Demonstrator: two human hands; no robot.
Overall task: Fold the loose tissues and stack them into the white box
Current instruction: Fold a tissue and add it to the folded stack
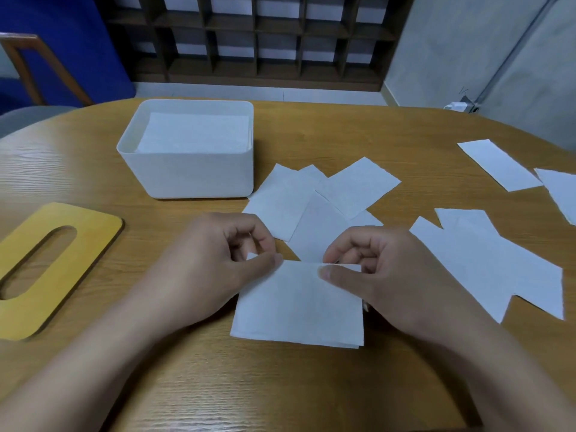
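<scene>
On the wooden table [311,385] a folded tissue [296,307] lies flat, close in front of the person; both hands work its far edge; the left hand [212,260] pinches the far left corner between thumb and curled fingers, and the right hand [380,269] pinches the far edge further right, its thumb laid on top of the sheet; the two hands are a little apart, each clamped on the same tissue. Beyond the hands, a heap of loose tissues [321,198] lies fanned and overlapping, its left edge just beside the white box [187,176]; the box stands open-topped at the far left of the table, with a stack of folded tissues [193,135] inside, its top below the rim. To the right, a second group of overlapping tissues [498,266] lies spread out, and further back two more sheets [498,165] sit near the table's right edge, though one is cut off by the frame, so its shape is unclear. At the left edge lies a yellow wooden lid [78,251] with a long oval slot, flat on the table and well apart from the box.
</scene>
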